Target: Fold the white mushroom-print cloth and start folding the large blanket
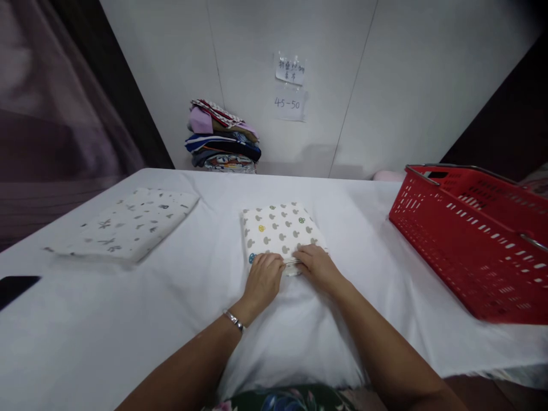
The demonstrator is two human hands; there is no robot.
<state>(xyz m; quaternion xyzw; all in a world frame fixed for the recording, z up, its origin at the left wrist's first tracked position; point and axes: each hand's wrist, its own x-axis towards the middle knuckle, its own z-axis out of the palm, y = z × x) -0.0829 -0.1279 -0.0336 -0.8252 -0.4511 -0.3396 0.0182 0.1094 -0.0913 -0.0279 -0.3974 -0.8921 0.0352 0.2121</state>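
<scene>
A folded white cloth (280,228) printed with grey mouse-head shapes, and a few yellow, green and blue ones, lies flat in the middle of the table. My left hand (264,279), with a silver bracelet at the wrist, grips its near edge at the left. Beside it, my right hand (319,267) holds the same edge further right. Between the hands the stacked layers of the fold show. Fingers rest on top of the cloth, while the thumbs are partly hidden at the edge. Another folded white cloth (137,222) with dark leaf-like prints lies to the left.
A red plastic basket (454,245) stands on the white-covered table (171,331) at the right. Behind the table's far edge rises a stack of folded fabrics (222,142). A black flat object (17,288) lies at the left edge. Handwritten papers (291,103) hang on the wall.
</scene>
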